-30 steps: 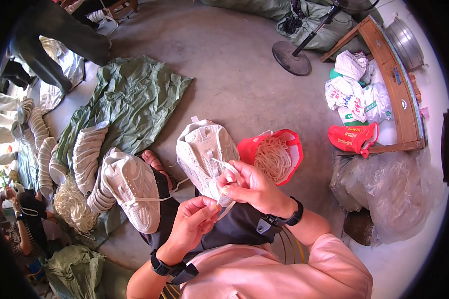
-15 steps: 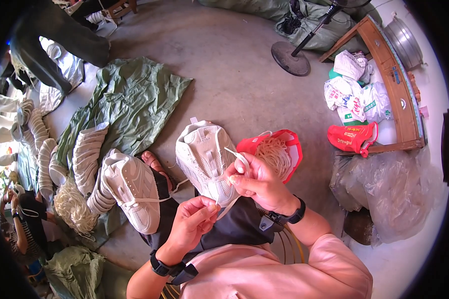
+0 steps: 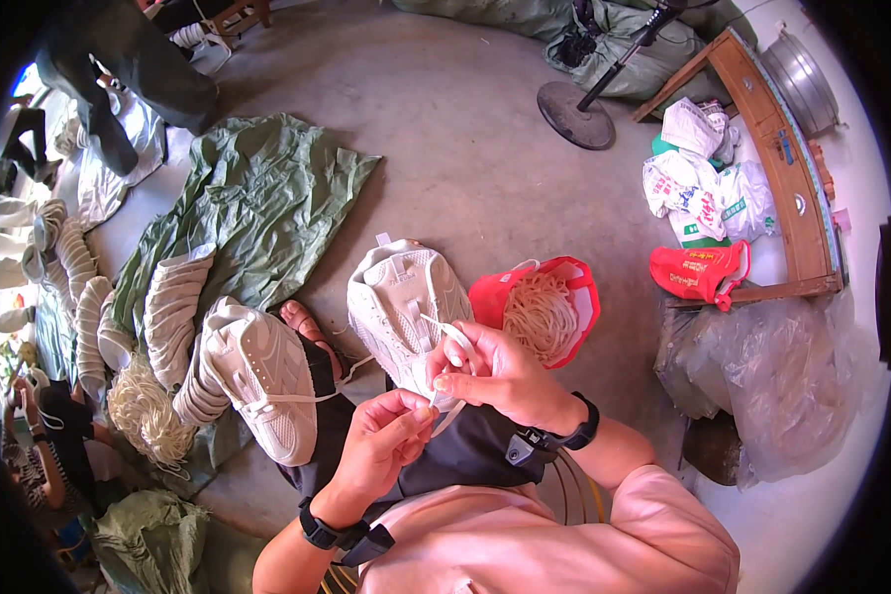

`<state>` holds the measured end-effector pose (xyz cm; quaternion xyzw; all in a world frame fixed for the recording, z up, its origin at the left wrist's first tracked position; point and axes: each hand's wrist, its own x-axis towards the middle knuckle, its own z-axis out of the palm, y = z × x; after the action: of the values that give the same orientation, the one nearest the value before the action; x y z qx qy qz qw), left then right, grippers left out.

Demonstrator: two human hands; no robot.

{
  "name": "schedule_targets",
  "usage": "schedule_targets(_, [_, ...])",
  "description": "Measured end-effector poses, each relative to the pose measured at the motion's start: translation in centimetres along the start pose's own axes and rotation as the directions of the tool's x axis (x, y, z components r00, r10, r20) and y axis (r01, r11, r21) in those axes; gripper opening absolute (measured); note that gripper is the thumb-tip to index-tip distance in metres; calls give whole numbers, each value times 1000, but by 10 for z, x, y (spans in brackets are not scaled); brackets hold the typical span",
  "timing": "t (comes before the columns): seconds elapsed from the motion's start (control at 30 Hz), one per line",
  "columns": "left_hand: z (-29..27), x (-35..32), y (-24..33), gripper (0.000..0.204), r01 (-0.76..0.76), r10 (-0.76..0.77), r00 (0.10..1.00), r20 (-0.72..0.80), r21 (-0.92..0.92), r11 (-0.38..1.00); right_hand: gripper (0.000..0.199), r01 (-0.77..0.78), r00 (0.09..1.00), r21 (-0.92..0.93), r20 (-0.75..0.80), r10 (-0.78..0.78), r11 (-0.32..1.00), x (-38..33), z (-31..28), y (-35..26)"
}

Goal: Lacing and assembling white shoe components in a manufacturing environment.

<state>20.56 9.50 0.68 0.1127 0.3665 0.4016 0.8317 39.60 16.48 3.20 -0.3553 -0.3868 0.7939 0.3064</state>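
Printed in yellow characters on the far-right red bag (image 3: pixel 698 272), and in red, blue and green on the white plastic bags (image 3: pixel 691 186); too small for sure reading

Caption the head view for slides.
Left hand and right hand pinch white lace near a pale shoe and red bag.

A lace (image 3: pixel 449 326) is pinched by the left hand (image 3: pixel 384 436) and right hand (image 3: pixel 505 374) at the near edge of a shoe (image 3: pixel 403 297).
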Motion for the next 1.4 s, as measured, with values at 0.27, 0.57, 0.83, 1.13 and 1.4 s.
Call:
schedule_targets(0.27, [-6,-1,-1,12,-13,13,1000,-4,-10,1000,18,31,994,-38,-108,-35,999,0,-5,-2])
schedule_targets(0.57, [-6,5,-3,11,-108,108,992,-67,4,994,26,28,990,-232,-126,-59,972,-2,-16,6])
schedule_targets(0.83, [-1,6,0,10,-138,138,988,-74,1,990,30,32,989,-349,-123,-79,937,-4,-14,10])
schedule_targets(1.13, [-11,12,-6,7,-234,235,966,-105,23,972,28,-2,986,-363,-154,-58,932,-5,-17,12])
schedule_targets(1.4, [-18,19,-3,11,-368,383,912,-150,115,923,24,10,947,-793,-187,-260,609,3,-29,22])
